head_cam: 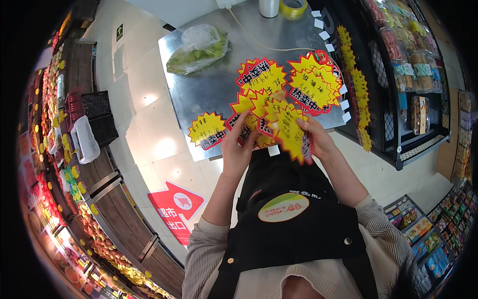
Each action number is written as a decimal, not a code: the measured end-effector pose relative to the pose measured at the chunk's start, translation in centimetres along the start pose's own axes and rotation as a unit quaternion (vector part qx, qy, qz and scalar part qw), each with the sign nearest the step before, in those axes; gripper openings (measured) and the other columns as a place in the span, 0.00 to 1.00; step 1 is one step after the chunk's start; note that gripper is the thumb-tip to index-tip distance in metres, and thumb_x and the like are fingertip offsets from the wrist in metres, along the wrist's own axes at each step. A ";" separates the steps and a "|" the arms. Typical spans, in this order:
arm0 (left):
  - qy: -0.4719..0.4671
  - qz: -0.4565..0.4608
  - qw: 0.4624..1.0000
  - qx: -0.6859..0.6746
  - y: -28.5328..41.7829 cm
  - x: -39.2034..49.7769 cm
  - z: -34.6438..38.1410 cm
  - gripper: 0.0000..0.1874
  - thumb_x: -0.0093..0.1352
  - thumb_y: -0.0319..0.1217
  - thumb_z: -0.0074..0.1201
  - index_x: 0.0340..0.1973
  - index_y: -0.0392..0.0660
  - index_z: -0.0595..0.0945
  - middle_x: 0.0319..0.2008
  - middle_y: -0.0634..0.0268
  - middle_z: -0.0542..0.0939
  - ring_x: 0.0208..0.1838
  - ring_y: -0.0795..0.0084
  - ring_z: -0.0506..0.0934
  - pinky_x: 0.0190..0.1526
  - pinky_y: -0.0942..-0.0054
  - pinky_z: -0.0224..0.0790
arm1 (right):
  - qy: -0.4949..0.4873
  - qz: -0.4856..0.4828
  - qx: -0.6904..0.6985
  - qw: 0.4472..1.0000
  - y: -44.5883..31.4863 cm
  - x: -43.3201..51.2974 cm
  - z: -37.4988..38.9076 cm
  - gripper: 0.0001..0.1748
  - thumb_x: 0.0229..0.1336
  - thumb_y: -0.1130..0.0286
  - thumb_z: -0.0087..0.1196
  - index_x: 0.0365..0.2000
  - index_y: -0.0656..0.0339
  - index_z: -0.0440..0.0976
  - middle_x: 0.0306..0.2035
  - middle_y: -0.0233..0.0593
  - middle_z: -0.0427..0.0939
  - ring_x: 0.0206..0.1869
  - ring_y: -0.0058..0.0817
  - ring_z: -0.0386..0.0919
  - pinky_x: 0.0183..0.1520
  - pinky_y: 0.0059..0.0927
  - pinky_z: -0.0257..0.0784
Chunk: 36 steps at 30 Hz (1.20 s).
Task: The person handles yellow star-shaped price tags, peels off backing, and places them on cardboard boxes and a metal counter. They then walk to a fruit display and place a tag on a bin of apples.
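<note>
In my right hand [320,139] is a fanned bunch of yellow starburst price tags [285,123] with red edges and handwriting, thumb on top. The lower ones are blurred. My left hand [238,147] pinches more starburst tags [249,129] at the left of the bunch, and the two groups overlap. Just beyond them, similar tags [263,76] lie on the metal table [198,91]. A further pile of tags [315,84] rests to the right, near the table's edge. One single tag [206,129] lies left of my left hand.
A clear plastic bag of green produce [201,50] sits at the table's far left. At the back are a white container [269,7], yellow tape roll [293,8] and white cable [257,43]. A black rack [388,108] of packaged food stands right; produce shelves [112,209] run along the left.
</note>
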<state>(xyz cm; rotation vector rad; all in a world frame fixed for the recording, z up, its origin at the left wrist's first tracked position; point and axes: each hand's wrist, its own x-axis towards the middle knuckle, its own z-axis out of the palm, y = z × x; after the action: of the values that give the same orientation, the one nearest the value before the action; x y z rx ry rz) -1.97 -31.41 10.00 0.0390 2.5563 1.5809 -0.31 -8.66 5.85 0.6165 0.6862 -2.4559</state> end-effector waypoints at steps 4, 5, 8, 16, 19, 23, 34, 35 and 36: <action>0.010 0.020 0.999 -0.026 0.9 0.2 -0.5 0.27 0.61 0.21 0.60 0.57 0.44 0.74 0.50 0.56 0.80 0.49 0.68 0.79 0.50 0.75 0.69 | -0.023 0.007 0.010 1.000 -1.1 -1.1 0.6 0.21 0.61 0.69 0.53 0.52 0.67 0.65 0.47 0.44 0.76 0.46 0.26 0.78 0.44 0.26 0.78; 0.009 0.033 0.999 -0.010 1.2 0.3 -0.6 0.27 0.61 0.20 0.59 0.57 0.44 0.74 0.50 0.56 0.80 0.50 0.67 0.79 0.51 0.74 0.69 | -0.028 0.003 0.016 0.999 -1.0 -1.2 0.1 0.21 0.61 0.70 0.53 0.52 0.68 0.65 0.46 0.44 0.76 0.44 0.24 0.78 0.42 0.24 0.78; 0.065 0.070 0.994 0.054 -0.6 0.4 -1.2 0.26 0.62 0.18 0.57 0.57 0.43 0.74 0.51 0.56 0.79 0.50 0.70 0.78 0.50 0.75 0.70 | -0.105 -0.019 0.274 0.956 0.7 0.2 -5.7 0.19 0.61 0.72 0.53 0.50 0.68 0.66 0.40 0.41 0.75 0.35 0.20 0.76 0.33 0.17 0.74; 0.191 -0.051 0.963 -0.183 -0.8 -0.5 -8.4 0.32 0.68 0.19 0.49 0.67 0.41 0.58 0.55 0.57 0.72 0.51 0.73 0.75 0.50 0.76 0.70 | 0.141 -0.197 -0.142 0.960 -7.8 -5.7 -1.7 0.23 0.60 0.72 0.55 0.54 0.69 0.65 0.46 0.41 0.77 0.47 0.25 0.77 0.51 0.26 0.73; 0.221 -0.023 0.954 -0.203 -2.1 -0.4 -7.4 0.38 0.69 0.20 0.48 0.70 0.42 0.48 0.59 0.54 0.66 0.57 0.73 0.69 0.55 0.74 0.66 | 0.154 -0.186 -0.370 0.897 -3.5 -2.5 -3.2 0.25 0.56 0.70 0.60 0.51 0.69 0.67 0.44 0.40 0.78 0.46 0.22 0.76 0.48 0.23 0.71; 0.241 -0.106 0.923 -0.281 -1.5 -0.7 -5.6 0.44 0.68 0.19 0.51 0.70 0.43 0.39 0.56 0.54 0.70 0.53 0.70 0.74 0.52 0.73 0.70 | 0.141 -0.149 -0.476 0.855 2.3 2.7 -4.5 0.28 0.52 0.72 0.62 0.52 0.70 0.65 0.44 0.42 0.77 0.44 0.24 0.76 0.46 0.26 0.72; 0.190 -0.163 0.798 -0.548 -2.0 -1.9 -1.8 0.21 0.71 0.22 0.44 0.59 0.43 0.60 0.52 0.56 0.73 0.52 0.63 0.76 0.46 0.60 0.77 | -0.020 -0.131 -0.332 0.934 2.8 2.7 5.0 0.27 0.62 0.66 0.55 0.57 0.68 0.62 0.48 0.38 0.73 0.49 0.24 0.73 0.52 0.24 0.69; 0.171 -0.161 0.784 -0.574 -2.1 -2.0 -1.3 0.20 0.72 0.22 0.44 0.58 0.43 0.61 0.52 0.57 0.72 0.52 0.63 0.76 0.46 0.60 0.77 | -0.042 -0.090 -0.307 0.946 2.7 2.7 5.3 0.26 0.63 0.65 0.53 0.57 0.68 0.62 0.48 0.37 0.73 0.48 0.23 0.74 0.52 0.23 0.69; 0.162 -0.171 0.782 -0.577 -1.5 -2.3 -1.4 0.17 0.73 0.25 0.43 0.57 0.43 0.64 0.52 0.58 0.74 0.50 0.65 0.78 0.45 0.60 0.77 | -0.049 -0.052 -0.324 0.943 2.6 2.9 5.4 0.25 0.65 0.63 0.51 0.56 0.68 0.64 0.48 0.36 0.74 0.46 0.23 0.75 0.50 0.22 0.70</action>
<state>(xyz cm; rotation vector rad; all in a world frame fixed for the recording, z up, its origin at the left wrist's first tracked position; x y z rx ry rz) 0.18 -33.58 9.50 -0.8080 1.1654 2.7744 -2.57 -14.69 7.49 0.1972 1.4238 -2.1341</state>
